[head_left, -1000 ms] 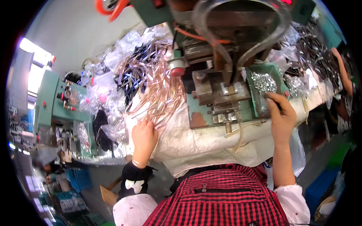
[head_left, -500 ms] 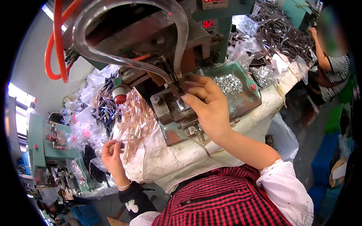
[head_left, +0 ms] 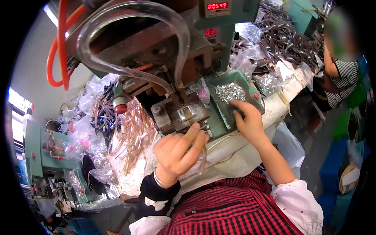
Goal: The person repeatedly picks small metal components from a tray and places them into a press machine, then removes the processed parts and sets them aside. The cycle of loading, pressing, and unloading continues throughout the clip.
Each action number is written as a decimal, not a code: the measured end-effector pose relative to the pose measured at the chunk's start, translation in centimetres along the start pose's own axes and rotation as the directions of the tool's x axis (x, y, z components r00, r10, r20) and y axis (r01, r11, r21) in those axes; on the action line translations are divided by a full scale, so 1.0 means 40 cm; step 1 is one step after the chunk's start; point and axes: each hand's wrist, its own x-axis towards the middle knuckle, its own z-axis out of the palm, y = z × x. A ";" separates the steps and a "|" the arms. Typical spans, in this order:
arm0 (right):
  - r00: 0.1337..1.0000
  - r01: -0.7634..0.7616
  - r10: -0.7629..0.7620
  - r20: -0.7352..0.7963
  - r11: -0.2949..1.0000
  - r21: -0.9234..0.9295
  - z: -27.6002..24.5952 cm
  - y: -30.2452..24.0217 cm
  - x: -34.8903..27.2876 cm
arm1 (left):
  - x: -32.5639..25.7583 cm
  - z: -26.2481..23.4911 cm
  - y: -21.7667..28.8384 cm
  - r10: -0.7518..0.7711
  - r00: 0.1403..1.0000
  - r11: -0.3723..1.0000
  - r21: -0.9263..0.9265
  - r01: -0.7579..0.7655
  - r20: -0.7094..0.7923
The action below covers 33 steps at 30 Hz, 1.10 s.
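A thin clear tube (head_left: 203,156) hangs bent below the press; small silvery metal pieces (head_left: 230,91) lie heaped in a green tray (head_left: 219,109).

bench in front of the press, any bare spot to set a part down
Little. The one bare patch is the cloth-covered front edge between the left hand and right hand. The green tray holds silver parts; left of the press, clear tubes and bags crowd everything.
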 end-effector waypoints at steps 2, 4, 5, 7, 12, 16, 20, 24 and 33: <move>0.980 -0.058 0.076 -0.185 0.993 0.100 -0.010 0.003 0.047 | -0.012 0.012 -0.012 0.032 0.999 0.999 0.004 -0.032 -0.016; 0.968 -0.081 0.100 -0.230 0.992 0.093 -0.024 0.046 0.073 | -0.014 0.021 -0.016 0.057 0.998 0.998 -0.015 -0.058 -0.038; 0.975 -0.118 0.133 -0.180 0.989 0.090 -0.024 0.052 0.077 | -0.016 0.025 -0.018 0.050 0.998 0.999 -0.018 -0.051 -0.045; 0.985 -0.139 0.144 -0.099 0.989 0.058 -0.032 0.046 0.066 | -0.008 0.024 -0.020 0.056 0.998 0.998 -0.007 -0.056 -0.041; 0.995 -0.095 0.084 -0.052 0.963 -0.252 -0.008 0.036 0.020 | -0.023 0.023 -0.007 -0.043 0.996 0.998 -0.047 0.039 -0.077; 0.998 -0.039 0.021 -0.051 0.918 -0.395 0.019 0.046 0.034 | -0.043 -0.032 0.054 -0.316 0.948 0.935 -0.157 0.317 0.034; 0.965 -0.258 0.253 -0.077 0.963 -0.072 0.011 0.051 0.004 | -0.152 -0.157 0.091 -0.361 0.932 0.929 0.080 0.361 -0.012; 0.981 -0.134 0.141 -0.132 0.989 0.062 0.011 0.032 0.022 | -0.181 -0.262 -0.026 -0.575 0.780 0.715 0.311 0.626 -0.248; 0.972 -0.145 0.178 -0.151 0.968 0.204 0.062 0.026 0.029 | -0.378 -0.031 -0.299 -0.764 0.642 0.406 0.727 0.554 -0.063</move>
